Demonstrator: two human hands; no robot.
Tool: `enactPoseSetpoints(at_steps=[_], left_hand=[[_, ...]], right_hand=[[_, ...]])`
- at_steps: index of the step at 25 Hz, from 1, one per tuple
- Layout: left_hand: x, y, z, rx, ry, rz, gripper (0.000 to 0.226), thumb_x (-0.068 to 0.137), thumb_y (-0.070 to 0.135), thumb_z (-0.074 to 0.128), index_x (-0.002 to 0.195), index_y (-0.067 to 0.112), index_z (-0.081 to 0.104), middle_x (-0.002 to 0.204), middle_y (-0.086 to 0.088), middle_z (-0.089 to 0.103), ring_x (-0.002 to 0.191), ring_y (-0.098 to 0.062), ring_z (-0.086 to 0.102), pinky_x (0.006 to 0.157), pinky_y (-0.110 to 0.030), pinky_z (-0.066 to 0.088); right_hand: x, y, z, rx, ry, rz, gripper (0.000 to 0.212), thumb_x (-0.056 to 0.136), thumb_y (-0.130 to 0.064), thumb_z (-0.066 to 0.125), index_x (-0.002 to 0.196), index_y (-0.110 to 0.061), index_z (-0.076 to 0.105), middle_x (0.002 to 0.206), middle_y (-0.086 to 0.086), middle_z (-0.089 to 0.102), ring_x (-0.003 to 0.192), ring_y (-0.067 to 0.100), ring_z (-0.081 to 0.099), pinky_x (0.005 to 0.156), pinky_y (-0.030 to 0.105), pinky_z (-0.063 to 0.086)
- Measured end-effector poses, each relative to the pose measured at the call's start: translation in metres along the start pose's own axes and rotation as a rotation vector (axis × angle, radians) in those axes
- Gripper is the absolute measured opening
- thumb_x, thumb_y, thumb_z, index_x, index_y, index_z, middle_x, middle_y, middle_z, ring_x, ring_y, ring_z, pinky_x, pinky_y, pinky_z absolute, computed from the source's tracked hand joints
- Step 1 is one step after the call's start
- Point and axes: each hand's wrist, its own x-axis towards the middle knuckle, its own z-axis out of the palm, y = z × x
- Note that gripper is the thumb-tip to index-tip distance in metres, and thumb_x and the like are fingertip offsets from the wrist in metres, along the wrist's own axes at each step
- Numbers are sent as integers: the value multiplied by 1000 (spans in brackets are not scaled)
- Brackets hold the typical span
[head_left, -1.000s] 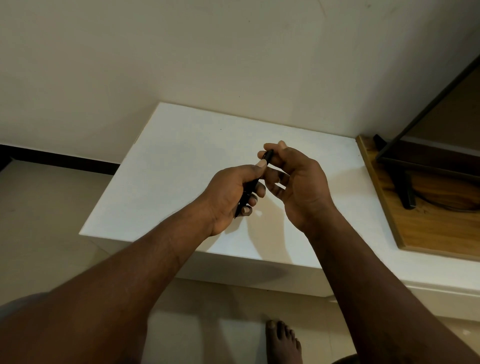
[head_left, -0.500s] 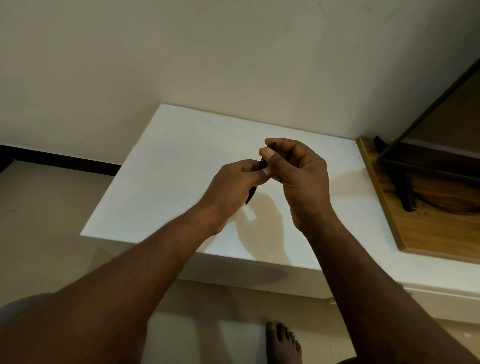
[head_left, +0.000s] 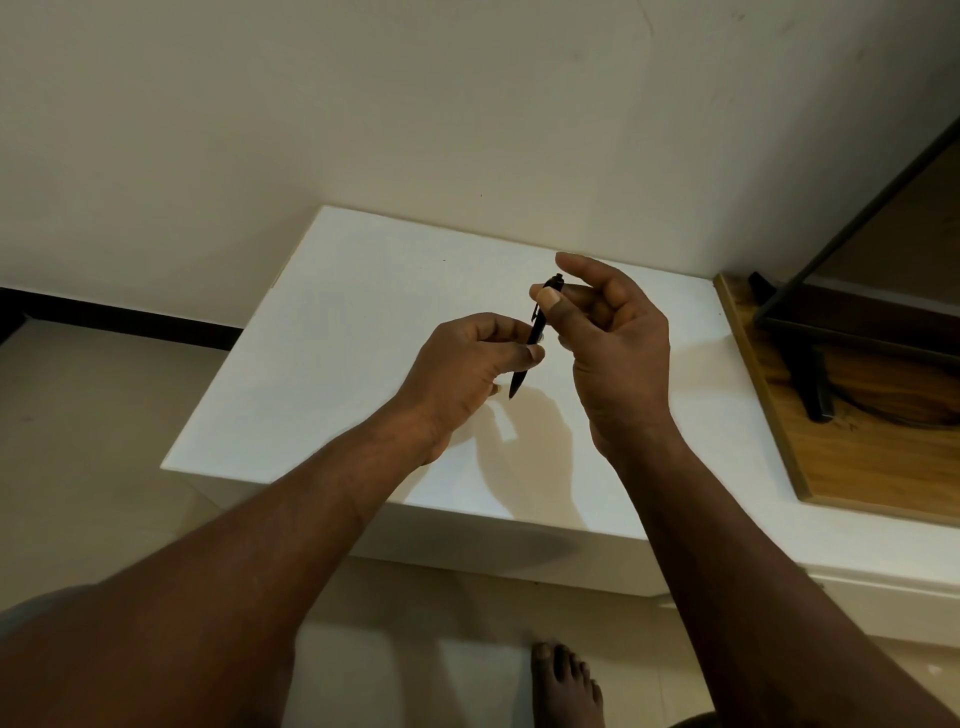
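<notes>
**Pen's top end now bared**

The pen (head_left: 535, 332) stands almost upright in the air above the white table (head_left: 337, 338), tip down, with its clip and push-button showing. Your left hand (head_left: 467, 374) pinches the lower barrel between thumb and curled fingers. Your right hand (head_left: 618, 353), closed over the top half a second ago, has loosened. Its thumb and a finger behind now pinch the barrel just under the button, and the forefinger is lifted clear. That likely frees the button for pressing. A wooden board (head_left: 857, 457) lies well apart to the right.
</notes>
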Motion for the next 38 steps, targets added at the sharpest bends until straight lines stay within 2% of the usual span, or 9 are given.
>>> enactPoseSetpoints(at_steps=[7,10,15,21,24,27,30,33,38], left_hand=[[1,-1,-1,-1,1,-7,15,94,24,74,108,22,79,108,3,79,107,-15,71,83,-33,55],[2,-1,-1,9,1,-8,13,93,24,75,106,22,79,106,4,80,106,-14,71,82,-32,54],[1,-2,-1,23,3,-8,7,90,28,79,95,23,80,97,5,81,99,-10,74,80,-30,53],[2,-3,-1,21,3,-8,9,91,27,78,99,23,79,100,6,81,102,-12,73,82,-32,55],[1,-4,-1,23,-3,-16,8,90,26,79,97,22,79,98,6,81,101,-11,73,80,-32,54],[1,-4,0,25,-4,-19,9,90,27,78,97,22,79,98,7,81,100,-10,73,79,-31,54],[1,-3,0,32,-2,-17,10,91,26,78,98,20,79,99,5,80,101,-12,73,79,-31,54],[0,-3,0,25,-4,-20,10,91,25,78,99,19,79,99,5,81,100,-11,73,80,-32,54],[1,-2,0,26,-10,-17,8,91,25,78,97,20,80,97,5,81,100,-12,74,81,-33,55]], right_hand=[[-1,-3,0,-16,-4,10,25,97,-16,76,120,-25,77,105,3,82,98,13,77,80,20,57],[-2,-3,0,-37,-10,-3,24,97,-17,76,120,-25,77,104,3,82,97,16,78,80,24,56],[-2,-2,0,-72,24,-30,38,97,-19,76,129,-37,68,102,4,82,97,16,78,91,40,60],[-3,-2,0,-143,32,-49,29,98,-19,74,123,-33,74,102,0,81,95,19,77,90,48,62],[-4,-1,1,-181,53,-54,37,99,-19,74,132,-35,69,102,0,80,95,19,76,90,48,62],[-4,-1,1,-207,56,-69,29,99,-17,72,125,-30,75,101,-2,80,93,17,77,89,50,61],[-4,0,1,-212,66,-71,34,99,-19,73,129,-35,71,101,-2,79,92,19,76,87,47,62],[-4,1,1,-219,59,-82,27,99,-17,73,120,-32,77,99,-4,80,91,16,77,88,50,61],[-4,1,3,-225,60,-85,28,98,-18,73,121,-33,76,99,-4,80,92,16,77,89,50,61]])
